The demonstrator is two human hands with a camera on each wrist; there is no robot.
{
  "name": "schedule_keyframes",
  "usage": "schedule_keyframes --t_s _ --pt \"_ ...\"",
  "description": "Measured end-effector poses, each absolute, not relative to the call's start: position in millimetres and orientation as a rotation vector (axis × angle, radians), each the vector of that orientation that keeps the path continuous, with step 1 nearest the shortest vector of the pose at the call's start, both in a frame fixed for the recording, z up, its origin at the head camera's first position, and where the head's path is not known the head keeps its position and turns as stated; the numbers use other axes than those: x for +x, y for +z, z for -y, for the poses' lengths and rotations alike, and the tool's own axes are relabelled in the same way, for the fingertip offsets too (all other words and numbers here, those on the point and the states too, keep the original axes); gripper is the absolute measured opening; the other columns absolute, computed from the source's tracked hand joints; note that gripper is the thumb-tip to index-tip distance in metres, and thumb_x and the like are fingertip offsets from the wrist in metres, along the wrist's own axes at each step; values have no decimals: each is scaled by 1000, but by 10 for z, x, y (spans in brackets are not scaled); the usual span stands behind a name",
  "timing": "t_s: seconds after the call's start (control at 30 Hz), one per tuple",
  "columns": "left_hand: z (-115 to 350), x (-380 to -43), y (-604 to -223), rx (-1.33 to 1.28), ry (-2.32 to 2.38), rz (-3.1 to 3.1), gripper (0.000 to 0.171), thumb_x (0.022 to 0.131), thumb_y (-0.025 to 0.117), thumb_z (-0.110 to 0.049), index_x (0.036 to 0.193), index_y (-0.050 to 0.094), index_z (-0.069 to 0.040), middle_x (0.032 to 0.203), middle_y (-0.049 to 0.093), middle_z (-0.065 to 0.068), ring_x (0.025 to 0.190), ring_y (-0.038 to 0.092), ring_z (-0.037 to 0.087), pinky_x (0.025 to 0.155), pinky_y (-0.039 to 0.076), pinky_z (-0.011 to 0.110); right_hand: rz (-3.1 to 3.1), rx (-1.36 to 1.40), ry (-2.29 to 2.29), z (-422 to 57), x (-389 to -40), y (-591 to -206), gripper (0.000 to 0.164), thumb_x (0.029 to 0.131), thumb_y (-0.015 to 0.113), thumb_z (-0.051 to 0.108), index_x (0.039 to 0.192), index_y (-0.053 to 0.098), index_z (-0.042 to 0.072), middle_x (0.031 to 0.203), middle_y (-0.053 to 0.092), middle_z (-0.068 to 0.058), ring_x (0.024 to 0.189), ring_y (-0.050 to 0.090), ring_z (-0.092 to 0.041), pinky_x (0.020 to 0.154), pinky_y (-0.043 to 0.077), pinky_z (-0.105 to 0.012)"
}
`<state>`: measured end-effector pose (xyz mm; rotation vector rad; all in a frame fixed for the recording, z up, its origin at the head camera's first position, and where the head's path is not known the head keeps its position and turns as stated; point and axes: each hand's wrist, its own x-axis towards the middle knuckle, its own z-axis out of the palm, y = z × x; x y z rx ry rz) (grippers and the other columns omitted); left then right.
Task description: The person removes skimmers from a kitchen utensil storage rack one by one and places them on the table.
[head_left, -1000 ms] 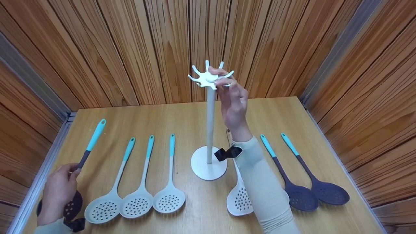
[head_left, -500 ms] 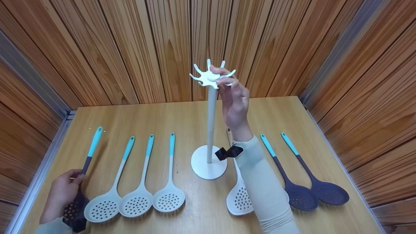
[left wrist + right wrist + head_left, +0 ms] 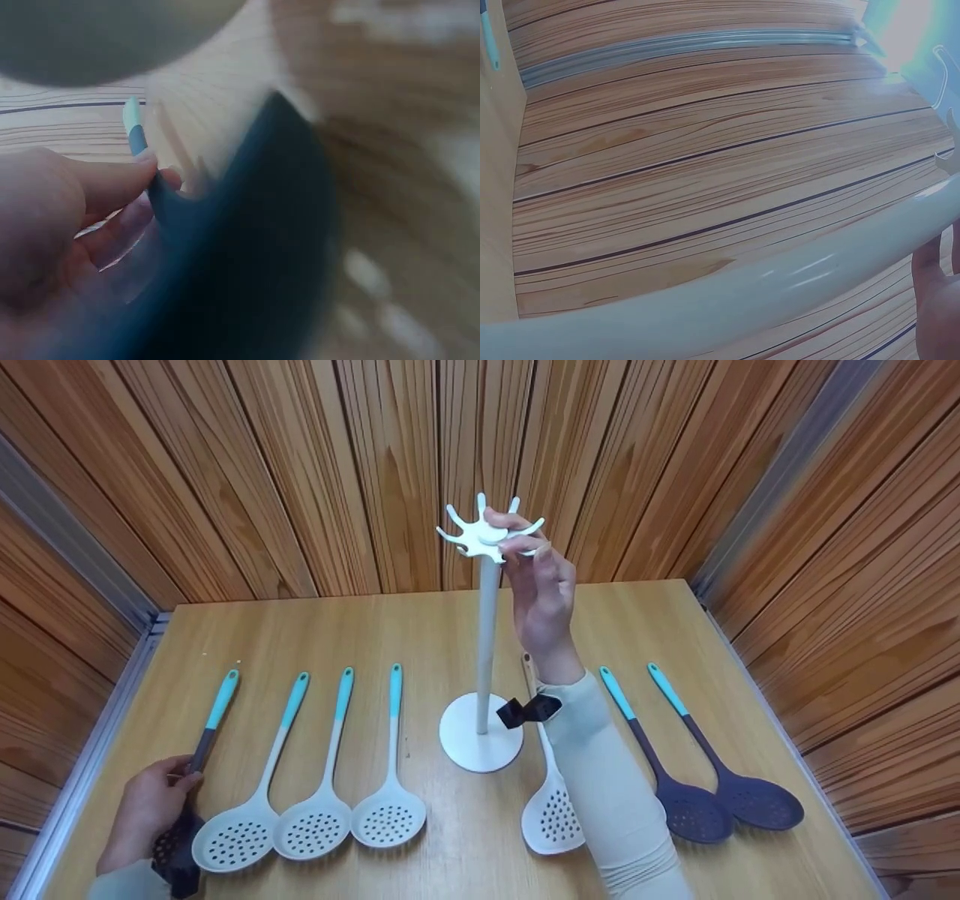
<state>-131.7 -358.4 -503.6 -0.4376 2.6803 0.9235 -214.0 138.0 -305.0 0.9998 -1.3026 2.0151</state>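
My left hand (image 3: 146,810) pinches a dark slotted skimmer (image 3: 204,750) low on its handle, at the table's left side. This skimmer has a turquoise grip; its perforated head is partly hidden behind the hand and wrist camera. In the left wrist view the skimmer's head (image 3: 255,247) looms large and blurred. At the middle stands a white utensil stand (image 3: 487,645) with a round base and a crown of curved hooks. My right hand (image 3: 544,607) grips that crown from the right, fingers on top. The right wrist view shows the pole (image 3: 780,285) close up.
Three pale skimmers (image 3: 388,814) with turquoise grips lie left of the stand. To its right, a pale skimmer (image 3: 551,817) is partly under my right forearm. Two dark skimmers (image 3: 757,802) lie farther right. Wood-panelled walls (image 3: 397,472) enclose the table (image 3: 465,870).
My left hand has shifted slightly right, and the dark skimmer's handle has come down toward the table, its tip nearer to me. The right hand still holds the stand's top.
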Motion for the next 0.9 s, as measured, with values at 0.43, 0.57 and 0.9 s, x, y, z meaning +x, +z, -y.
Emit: schedule_keyframes --t_s 0.43,0.57,0.9 --pt "3637 -1288 -5015 -362 807 -2702 50 99 61 -11 138 44 16 113 52 31 96 51 40 76 47 47 1301 1028 2047 -1367 -2140 -3004 36 97 57 50 99 74 18 123 66 -5 132 47 -39 108 35 -56" --pt "3647 -1278 -4970 -330 810 -2647 54 100 61 -17 140 42 15 115 50 31 96 52 39 76 48 46 1303 1046 2079 -1379 -2129 -2969 34 98 57 47 101 75 18 125 66 -5 134 44 -38 112 30 -56" --pt "3577 -1279 -4641 -199 738 -2718 69 104 47 -41 140 37 17 127 44 41 112 48 54 85 48 62 1309 938 2150 -1587 -1970 -2944 25 96 68 29 112 76 13 135 62 -12 135 45 -36 106 43 -49"
